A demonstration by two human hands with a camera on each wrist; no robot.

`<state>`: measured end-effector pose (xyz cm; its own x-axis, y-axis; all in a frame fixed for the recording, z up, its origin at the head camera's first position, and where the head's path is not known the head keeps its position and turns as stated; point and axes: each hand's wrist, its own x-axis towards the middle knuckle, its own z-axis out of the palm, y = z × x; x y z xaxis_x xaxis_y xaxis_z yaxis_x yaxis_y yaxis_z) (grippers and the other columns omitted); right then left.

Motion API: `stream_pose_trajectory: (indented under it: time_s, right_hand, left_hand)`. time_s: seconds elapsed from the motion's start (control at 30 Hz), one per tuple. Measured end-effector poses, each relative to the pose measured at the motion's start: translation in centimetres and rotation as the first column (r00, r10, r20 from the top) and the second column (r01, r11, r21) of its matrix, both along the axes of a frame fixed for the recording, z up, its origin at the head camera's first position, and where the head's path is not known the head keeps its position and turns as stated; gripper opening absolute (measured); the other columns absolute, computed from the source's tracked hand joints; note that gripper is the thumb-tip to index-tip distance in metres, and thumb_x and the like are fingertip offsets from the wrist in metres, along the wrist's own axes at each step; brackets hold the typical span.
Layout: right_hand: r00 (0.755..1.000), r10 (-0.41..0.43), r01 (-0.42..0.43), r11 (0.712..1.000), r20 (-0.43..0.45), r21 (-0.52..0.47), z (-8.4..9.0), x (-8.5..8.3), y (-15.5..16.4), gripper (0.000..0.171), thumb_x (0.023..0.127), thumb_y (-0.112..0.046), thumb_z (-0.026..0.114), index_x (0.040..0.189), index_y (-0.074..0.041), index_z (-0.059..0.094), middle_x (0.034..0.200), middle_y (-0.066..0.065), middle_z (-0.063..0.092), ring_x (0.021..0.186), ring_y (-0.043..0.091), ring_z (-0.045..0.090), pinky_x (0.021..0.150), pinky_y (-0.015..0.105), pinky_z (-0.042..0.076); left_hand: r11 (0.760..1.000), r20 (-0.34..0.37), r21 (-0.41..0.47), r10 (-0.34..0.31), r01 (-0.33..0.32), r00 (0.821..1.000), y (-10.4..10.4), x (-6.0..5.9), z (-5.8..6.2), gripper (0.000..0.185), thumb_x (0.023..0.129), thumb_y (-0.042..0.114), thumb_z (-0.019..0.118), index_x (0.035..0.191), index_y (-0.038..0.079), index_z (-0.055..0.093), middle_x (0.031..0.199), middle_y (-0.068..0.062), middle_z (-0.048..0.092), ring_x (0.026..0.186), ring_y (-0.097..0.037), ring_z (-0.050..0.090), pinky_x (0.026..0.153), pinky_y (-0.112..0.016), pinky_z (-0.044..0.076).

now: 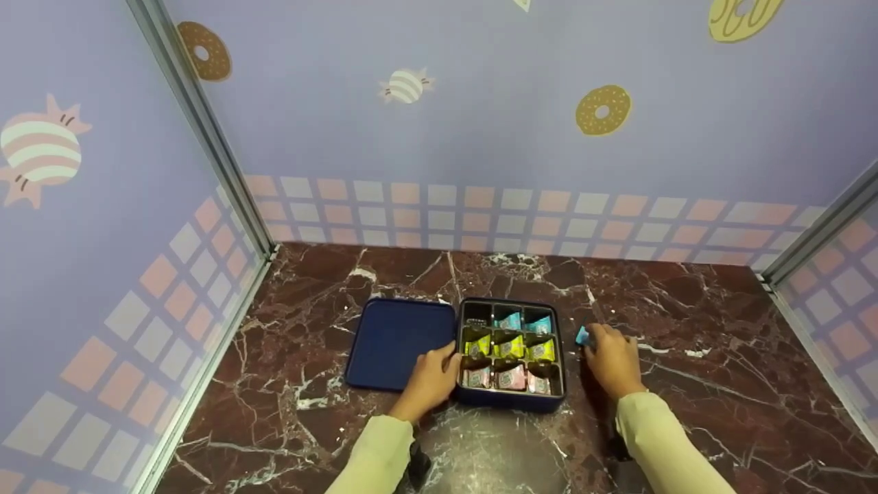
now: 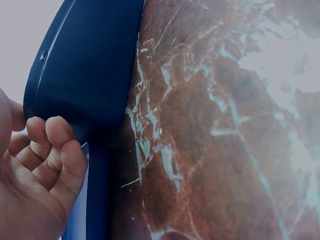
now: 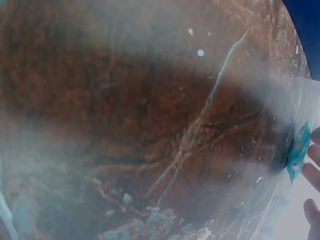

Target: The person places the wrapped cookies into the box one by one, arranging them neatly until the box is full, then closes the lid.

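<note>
A dark blue tin box [image 1: 511, 401] stands on the marble-patterned table, its inside split into rows of compartments. Blue packets [image 1: 508, 321] fill two compartments of the back row; the back left one shows its dark bottom. Yellow packets [image 1: 509, 346] sit across the middle row and pink packets [image 1: 511, 377] across the front. My left hand [image 1: 433, 379] grips the box's left side, fingers curled against its wall [image 2: 92, 65] in the left wrist view. To the right of the box, my right hand [image 1: 614, 360] pinches a small blue wrapped packet [image 3: 299, 152] at its fingertips, low over the table.
The dark blue lid [image 1: 394, 343] lies flat on the table left of the box, partly behind my left hand. Patterned panels [image 1: 439, 137] stand behind and at both sides, joined by metal corner posts [image 1: 212, 130].
</note>
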<state>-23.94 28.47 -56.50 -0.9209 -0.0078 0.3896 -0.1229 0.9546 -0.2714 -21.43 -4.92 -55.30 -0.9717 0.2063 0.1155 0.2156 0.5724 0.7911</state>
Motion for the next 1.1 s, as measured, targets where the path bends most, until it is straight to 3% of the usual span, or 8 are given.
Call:
stream_pose_trajectory:
  time_s: [0.2, 0.3, 0.4, 0.6, 0.73, 0.83, 0.9, 1.1]
  right_hand:
    - [0.998, 0.03, -0.031, 0.999, -0.056, -0.009, -0.2, 0.0, 0.4, 0.033, 0.071, -0.002, 0.077, 0.101, -0.001, 0.065, 0.093, 0.018, 0.066, 0.089, 0.041, 0.062, 0.075, 0.054, 0.04]
    - [0.996, 0.045, -0.046, 0.999, -0.074, -0.011, 0.0, -0.1, 0.7, 0.032, 0.07, -0.003, 0.078, 0.099, 0.0, 0.064, 0.093, 0.019, 0.065, 0.089, 0.042, 0.061, 0.073, 0.054, 0.042]
    - [0.998, 0.051, -0.051, 0.999, -0.034, 0.002, 0.2, -0.2, 0.8, 0.033, 0.072, -0.007, 0.078, 0.101, 0.0, 0.062, 0.097, 0.021, 0.063, 0.092, 0.043, 0.059, 0.073, 0.056, 0.042]
    - [0.994, 0.043, -0.045, 0.999, 0.104, 0.018, 0.3, -0.1, 1.2, 0.038, 0.077, -0.013, 0.075, 0.11, 0.0, 0.06, 0.111, 0.025, 0.06, 0.103, 0.046, 0.057, 0.082, 0.059, 0.041]
    - [0.991, 0.039, -0.042, 0.999, 0.125, 0.018, 0.2, -0.1, 1.2, 0.036, 0.079, -0.012, 0.074, 0.111, 0.0, 0.061, 0.111, 0.023, 0.061, 0.103, 0.045, 0.057, 0.083, 0.06, 0.041]
    - [0.991, 0.039, -0.042, 0.999, 0.125, 0.024, 0.2, -0.1, 1.2, 0.036, 0.08, -0.01, 0.074, 0.111, 0.001, 0.061, 0.11, 0.024, 0.062, 0.102, 0.046, 0.058, 0.082, 0.062, 0.041]
    - [0.991, 0.037, -0.042, 0.999, 0.128, 0.032, 0.2, -0.2, 1.2, 0.037, 0.08, -0.01, 0.074, 0.112, 0.002, 0.06, 0.11, 0.025, 0.062, 0.101, 0.046, 0.058, 0.082, 0.063, 0.041]
    - [0.989, 0.043, -0.047, 0.999, 0.141, 0.025, 0.1, -0.3, 1.0, 0.035, 0.078, -0.009, 0.074, 0.108, 0.004, 0.061, 0.106, 0.025, 0.063, 0.101, 0.047, 0.057, 0.085, 0.067, 0.04]
  left_hand:
    - [1.0, -0.014, 0.0, 0.012, -0.012, 1.0, 0.1, 0.0, 0.0, 0.041, 0.098, 0.019, 0.052, 0.132, -0.003, 0.056, 0.087, -0.014, 0.071, 0.075, -0.019, 0.065, 0.083, -0.038, 0.051]
    - [1.0, -0.009, 0.003, 0.012, -0.012, 1.0, 0.1, 0.0, 0.0, 0.041, 0.098, 0.019, 0.052, 0.132, -0.003, 0.056, 0.083, -0.013, 0.071, 0.068, -0.017, 0.064, 0.08, -0.037, 0.052]
    - [1.0, 0.007, 0.009, 0.005, -0.005, 1.0, 0.0, 0.0, 0.1, 0.041, 0.098, 0.019, 0.051, 0.133, -0.003, 0.055, 0.074, -0.01, 0.067, 0.057, -0.013, 0.059, 0.079, -0.036, 0.052]
    - [1.0, -0.003, 0.004, 0.01, -0.01, 1.0, 0.1, 0.0, 0.1, 0.041, 0.098, 0.019, 0.052, 0.132, -0.003, 0.056, 0.099, -0.018, 0.071, 0.078, -0.019, 0.066, 0.083, -0.039, 0.051]
    - [1.0, -0.005, 0.002, 0.015, -0.015, 1.0, 0.1, 0.1, 0.1, 0.04, 0.098, 0.019, 0.052, 0.132, -0.003, 0.056, 0.103, -0.02, 0.071, 0.082, -0.024, 0.069, 0.085, -0.042, 0.052]
    - [1.0, -0.012, -0.003, 0.015, -0.015, 1.0, 0.1, 0.1, 0.1, 0.04, 0.098, 0.018, 0.053, 0.131, -0.004, 0.056, 0.111, -0.021, 0.069, 0.095, -0.028, 0.068, 0.088, -0.045, 0.051]
    - [1.0, -0.02, -0.007, 0.015, -0.015, 1.0, 0.1, 0.1, 0.1, 0.04, 0.098, 0.018, 0.053, 0.131, -0.004, 0.057, 0.111, -0.022, 0.068, 0.1, -0.027, 0.066, 0.089, -0.045, 0.05]
    - [1.0, -0.031, -0.002, 0.009, -0.009, 0.999, 0.1, 0.1, 0.1, 0.039, 0.097, 0.017, 0.053, 0.13, -0.005, 0.057, 0.091, -0.018, 0.071, 0.083, -0.021, 0.063, 0.082, -0.041, 0.051]
